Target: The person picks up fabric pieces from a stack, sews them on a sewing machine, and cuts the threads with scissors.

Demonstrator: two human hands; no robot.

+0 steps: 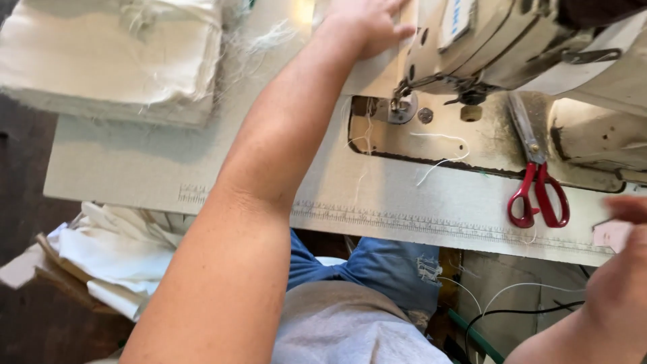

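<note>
My left hand reaches across the table and rests flat with fingers spread on the surface beside the head of a beige sewing machine, just behind its needle and presser foot. My right hand is at the lower right edge, blurred, near a small pale pink piece at the table's front edge; whether it grips the piece is unclear. Red-handled scissors lie on the machine bed between the two hands.
A stack of cream fabric pieces with frayed edges sits at the back left of the table. More white cloth lies in a pile below the table on the left. Loose threads trail over the machine bed. A ruler strip runs along the front edge.
</note>
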